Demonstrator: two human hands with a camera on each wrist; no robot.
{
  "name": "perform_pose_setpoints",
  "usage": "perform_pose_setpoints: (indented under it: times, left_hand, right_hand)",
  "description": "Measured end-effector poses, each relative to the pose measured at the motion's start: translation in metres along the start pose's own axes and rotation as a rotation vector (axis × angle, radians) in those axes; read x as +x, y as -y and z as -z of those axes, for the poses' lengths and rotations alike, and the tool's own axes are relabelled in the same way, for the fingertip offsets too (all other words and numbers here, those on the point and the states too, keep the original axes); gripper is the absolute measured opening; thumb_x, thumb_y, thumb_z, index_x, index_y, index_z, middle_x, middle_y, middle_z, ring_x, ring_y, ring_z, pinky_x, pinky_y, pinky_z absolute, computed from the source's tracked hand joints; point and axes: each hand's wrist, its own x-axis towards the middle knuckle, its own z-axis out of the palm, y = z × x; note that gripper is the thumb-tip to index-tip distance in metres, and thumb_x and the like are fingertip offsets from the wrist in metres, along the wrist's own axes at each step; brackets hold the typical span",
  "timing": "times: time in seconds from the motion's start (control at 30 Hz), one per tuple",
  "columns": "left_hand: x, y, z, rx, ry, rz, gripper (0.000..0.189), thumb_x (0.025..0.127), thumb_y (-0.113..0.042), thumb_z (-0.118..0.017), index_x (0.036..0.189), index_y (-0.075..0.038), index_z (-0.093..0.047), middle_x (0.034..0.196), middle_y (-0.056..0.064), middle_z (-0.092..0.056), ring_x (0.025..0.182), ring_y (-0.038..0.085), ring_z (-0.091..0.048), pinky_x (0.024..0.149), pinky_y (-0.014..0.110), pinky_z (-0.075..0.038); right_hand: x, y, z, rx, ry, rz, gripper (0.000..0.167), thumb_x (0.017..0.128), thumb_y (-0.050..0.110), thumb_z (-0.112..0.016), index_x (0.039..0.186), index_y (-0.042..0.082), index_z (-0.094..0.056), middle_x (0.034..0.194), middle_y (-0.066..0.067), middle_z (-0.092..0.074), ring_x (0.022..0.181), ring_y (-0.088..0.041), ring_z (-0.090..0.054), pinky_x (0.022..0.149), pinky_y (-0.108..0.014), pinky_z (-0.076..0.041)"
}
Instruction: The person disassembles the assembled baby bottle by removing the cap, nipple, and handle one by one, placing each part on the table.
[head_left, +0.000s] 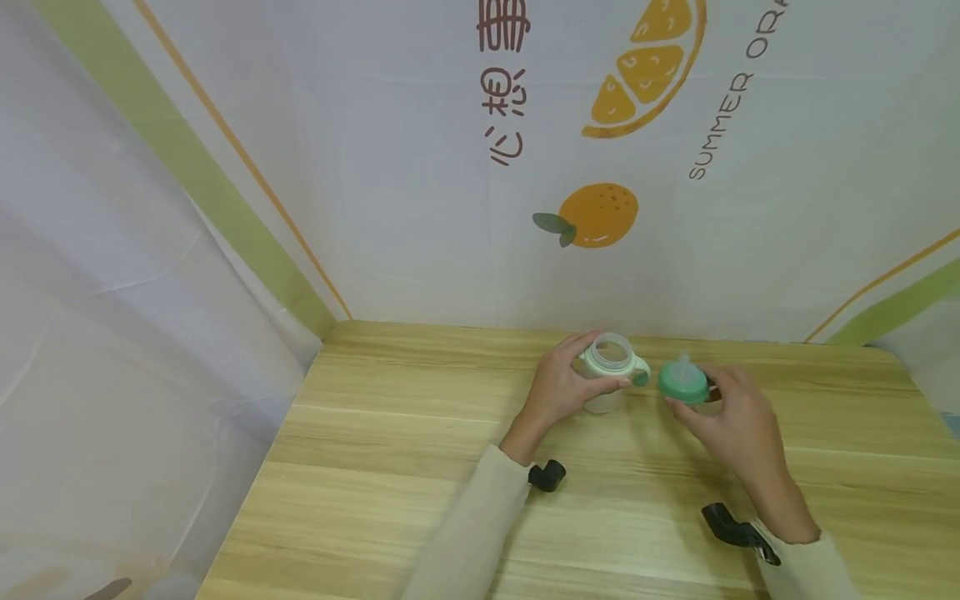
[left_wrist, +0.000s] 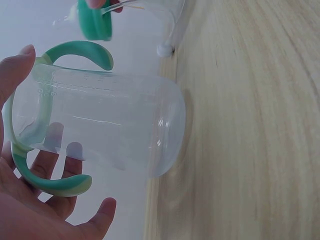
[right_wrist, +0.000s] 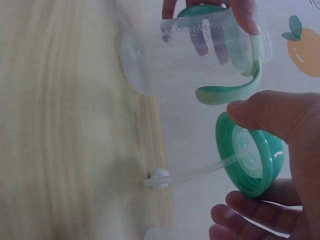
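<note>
A clear baby bottle [left_wrist: 115, 115] stands upright without a top, its mouth showing in the head view. Its pale collar carries two green handles [right_wrist: 227, 94]. My left hand [head_left: 558, 383] holds the bottle by the collar, thumb on the near side and fingers around the far side. To the right of the bottle, my right hand [head_left: 742, 417] pinches a green bottle cap [head_left: 684, 383] between thumb and fingers. A clear teat sticks up from the cap. Beneath it hangs a thin straw [right_wrist: 205, 171] with a small white ball [right_wrist: 160, 177] at its end. Cap and bottle are apart.
The wood-grain table [head_left: 360, 483] meets a white printed cloth [head_left: 420, 208] at its back edge. A clear object [right_wrist: 167, 234], mostly cut off, shows at the bottom of the right wrist view. Black camera mounts [head_left: 547, 476] sit at both wrists.
</note>
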Motion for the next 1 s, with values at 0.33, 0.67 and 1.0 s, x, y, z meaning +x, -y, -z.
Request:
perform_pose_setpoints:
  times: [0.33, 0.67, 1.0]
  left_hand:
    - [0.000, 0.002, 0.000, 0.008, -0.006, -0.003, 0.076, 0.087, -0.031, -0.098, 0.153, -0.009, -0.065, 0.141, 0.007, -0.072, 0.124, 0.017, -0.067, 0.103, 0.032, -0.054]
    - [0.000, 0.002, -0.001, -0.001, -0.009, 0.019, 0.076, 0.087, -0.032, -0.098, 0.153, -0.012, -0.066, 0.141, 0.003, -0.072, 0.123, 0.014, -0.066, 0.103, 0.034, -0.055]
    - [0.000, 0.000, -0.001, -0.004, -0.010, 0.007, 0.075, 0.087, -0.030, -0.098, 0.152, -0.011, -0.067, 0.141, 0.005, -0.072, 0.124, 0.016, -0.066, 0.104, 0.041, -0.057]
  right_hand:
    - [-0.020, -0.005, -0.002, -0.038, 0.098, -0.054, 0.063, 0.091, 0.031, -0.092, 0.132, -0.010, -0.068, 0.117, -0.028, -0.068, 0.092, -0.041, -0.071, 0.065, -0.048, -0.056]
    - [-0.028, -0.013, -0.004, 0.011, 0.178, -0.080, 0.063, 0.090, 0.024, -0.094, 0.131, -0.014, -0.065, 0.112, -0.029, -0.072, 0.085, -0.036, -0.075, 0.069, -0.055, -0.063]
    - [-0.028, -0.015, -0.011, 0.032, 0.145, -0.067, 0.067, 0.086, 0.015, -0.097, 0.137, -0.014, -0.063, 0.120, -0.036, -0.069, 0.092, -0.043, -0.073, 0.073, -0.062, -0.061]
